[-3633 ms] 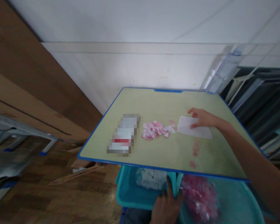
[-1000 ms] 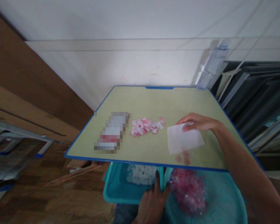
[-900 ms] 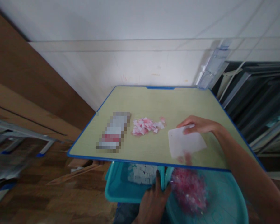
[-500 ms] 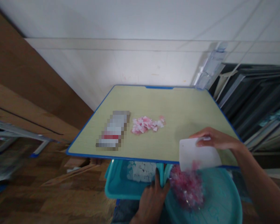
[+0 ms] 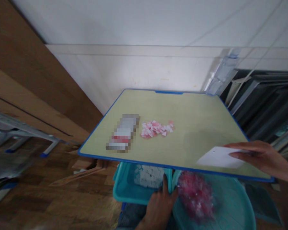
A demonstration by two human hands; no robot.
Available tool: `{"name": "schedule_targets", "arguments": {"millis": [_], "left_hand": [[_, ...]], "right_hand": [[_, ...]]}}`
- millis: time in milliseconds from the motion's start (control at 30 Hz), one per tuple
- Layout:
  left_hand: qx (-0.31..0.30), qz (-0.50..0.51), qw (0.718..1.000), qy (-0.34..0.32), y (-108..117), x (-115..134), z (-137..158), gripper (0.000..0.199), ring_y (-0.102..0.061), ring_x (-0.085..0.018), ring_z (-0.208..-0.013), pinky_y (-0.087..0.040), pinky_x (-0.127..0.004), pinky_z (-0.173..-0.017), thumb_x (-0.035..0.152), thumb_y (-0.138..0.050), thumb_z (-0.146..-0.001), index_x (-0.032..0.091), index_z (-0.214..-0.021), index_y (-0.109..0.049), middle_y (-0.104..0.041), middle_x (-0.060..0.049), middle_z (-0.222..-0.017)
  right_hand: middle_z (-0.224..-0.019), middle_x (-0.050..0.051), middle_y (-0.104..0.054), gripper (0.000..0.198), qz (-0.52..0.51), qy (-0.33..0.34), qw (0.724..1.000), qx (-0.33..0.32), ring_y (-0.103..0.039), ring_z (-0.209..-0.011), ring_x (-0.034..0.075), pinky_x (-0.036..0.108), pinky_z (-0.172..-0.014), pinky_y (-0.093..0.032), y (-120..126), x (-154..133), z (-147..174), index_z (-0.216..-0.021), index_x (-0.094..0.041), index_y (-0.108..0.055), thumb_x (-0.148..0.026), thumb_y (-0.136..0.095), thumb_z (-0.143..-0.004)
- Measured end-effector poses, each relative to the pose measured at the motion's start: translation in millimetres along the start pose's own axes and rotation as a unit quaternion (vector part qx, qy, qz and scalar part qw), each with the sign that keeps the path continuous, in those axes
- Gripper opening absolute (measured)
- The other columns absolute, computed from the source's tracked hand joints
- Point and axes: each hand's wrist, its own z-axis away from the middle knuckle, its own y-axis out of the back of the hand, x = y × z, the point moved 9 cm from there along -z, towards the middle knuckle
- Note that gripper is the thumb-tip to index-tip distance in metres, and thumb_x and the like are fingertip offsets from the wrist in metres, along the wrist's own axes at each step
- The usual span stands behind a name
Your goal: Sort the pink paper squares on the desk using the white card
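Note:
My right hand (image 5: 262, 157) pinches a thin white plastic scraper (image 5: 218, 157) between thumb and fingers, above the front right edge of the folding table (image 5: 189, 110). Below, my left hand (image 5: 159, 203) grips where the rims of a teal rectangular basin (image 5: 118, 190) and a round teal basin (image 5: 240, 204) meet. Flat white pieces (image 5: 148, 175) lie in the rectangular basin. Blurred, shiny pink-red pieces (image 5: 194, 191) are heaped in the round one. On the tabletop, a small pile of pink and white square pieces (image 5: 155, 128) lies left of the scraper.
A pixelated flat object (image 5: 123, 131) lies left of the pile. At the table's back right corner, a clear plastic bottle (image 5: 222, 73) leans against the wall. Dark panels (image 5: 268, 92) stand to the right. Brown boards (image 5: 50, 80) are on the left; cardboard scraps (image 5: 84, 172) lie on the floor.
My right hand has moved right with the scraper, from over the round basin to above the table edge, and the scraper is tilted flatter. My left hand stays at the rims.

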Motion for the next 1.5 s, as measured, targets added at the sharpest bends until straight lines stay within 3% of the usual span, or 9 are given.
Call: {"name": "schedule_targets", "arguments": {"millis": [167,333,633,733,833,967,1100,1333,1500], "left_hand": [[-0.003,-0.003,1.0,-0.002,0.9,1.3,0.1,0.041,-0.061,-0.021,-0.077,-0.051,-0.033,-0.059,0.02,-0.026,-0.084,0.037,-0.12,-0.037,-0.04,-0.017,-0.126],[0.009,0.0,1.0,0.002,4.3,0.9,0.9,0.042,-0.061,-0.02,-0.075,-0.051,-0.032,-0.057,0.02,-0.025,-0.084,0.037,-0.12,-0.037,-0.041,-0.016,-0.125],[-0.012,-0.001,1.0,-0.002,-0.4,1.6,0.9,0.043,-0.061,-0.019,-0.075,-0.05,-0.032,-0.057,0.018,-0.027,-0.083,0.036,-0.121,-0.036,-0.039,-0.017,-0.128],[-0.008,-0.003,1.0,-0.001,0.6,1.5,0.5,0.042,-0.06,-0.019,-0.075,-0.05,-0.032,-0.057,0.017,-0.027,-0.083,0.035,-0.12,-0.037,-0.038,-0.017,-0.128],[-0.013,0.001,1.0,-0.006,-1.0,2.2,0.2,0.043,-0.06,-0.018,-0.074,-0.05,-0.032,-0.057,0.016,-0.028,-0.083,0.035,-0.121,-0.036,-0.038,-0.017,-0.128],[-0.017,0.007,1.0,-0.003,-2.9,2.1,0.2,0.043,-0.06,-0.018,-0.075,-0.05,-0.032,-0.058,0.017,-0.026,-0.083,0.035,-0.121,-0.036,-0.036,-0.016,-0.13],[-0.022,0.018,1.0,0.002,-0.5,1.2,0.2,0.042,-0.06,-0.019,-0.078,-0.05,-0.033,-0.06,0.02,-0.026,-0.084,0.035,-0.121,-0.037,-0.035,-0.016,-0.131],[-0.082,0.024,0.996,-0.013,-6.3,1.4,-1.9,0.044,-0.06,-0.022,-0.079,-0.051,-0.034,-0.056,0.019,-0.033,-0.081,0.034,-0.123,-0.034,-0.038,-0.017,-0.129],[-0.045,0.017,0.999,-0.012,-10.6,1.1,-3.3,0.044,-0.061,-0.023,-0.078,-0.052,-0.033,-0.055,0.02,-0.036,-0.08,0.035,-0.122,-0.036,-0.041,-0.015,-0.127]], "right_hand": [[-0.091,-0.003,-0.067,0.028,0.031,0.077,0.997,-0.009,-0.063,-0.076,0.019,0.025,-0.066,-0.051,-2.2,-25.3,4.9,-0.096,-0.038,-0.063,-0.026,-0.056,-0.071],[-0.094,-0.008,-0.065,0.031,-0.009,0.069,0.997,-0.038,-0.063,-0.077,0.026,0.034,-0.063,-0.053,-14.4,-24.2,-3.7,-0.098,-0.05,-0.057,-0.037,-0.055,-0.069],[-0.1,0.001,-0.064,0.028,-0.006,-0.035,0.999,-0.034,-0.061,-0.085,0.024,0.03,-0.07,-0.051,-12.5,-3.3,-14.4,-0.099,-0.032,-0.063,-0.034,-0.054,-0.072],[-0.103,0.003,-0.062,0.034,-0.009,-0.025,0.999,-0.036,-0.059,-0.088,0.025,0.031,-0.072,-0.049,-16.3,-6.3,-27.1,-0.103,-0.028,-0.061,-0.036,-0.056,-0.07],[-0.092,0.006,-0.065,0.033,-0.042,-0.022,0.999,0.023,-0.06,-0.078,0.021,0.027,-0.063,-0.049,-8.9,-11.3,-47.7,-0.096,-0.022,-0.06,-0.036,-0.061,-0.066],[-0.061,0.0,-0.06,0.03,-0.155,-0.043,0.973,0.165,-0.052,-0.047,0.012,0.02,-0.038,-0.037,10.9,-6.4,-84.0,-0.082,-0.02,-0.056,-0.035,-0.067,-0.059],[-0.068,-0.001,-0.059,0.028,-0.27,-0.016,0.928,0.255,-0.051,-0.052,0.011,0.022,-0.046,-0.04,14.5,6.7,-125.1,-0.081,-0.02,-0.055,-0.036,-0.065,-0.06],[-0.075,0.0,-0.062,0.026,-0.391,-0.082,0.896,0.196,-0.056,-0.063,0.015,0.031,-0.061,-0.047,-26.2,39.5,-151.9,-0.08,-0.022,-0.054,-0.032,-0.065,-0.058],[-0.086,0.002,-0.063,0.032,-0.426,-0.093,0.88,0.188,-0.058,-0.075,0.018,0.034,-0.067,-0.048,-31.7,42.4,-148.2,-0.09,-0.023,-0.053,-0.036,-0.062,-0.063]]}}
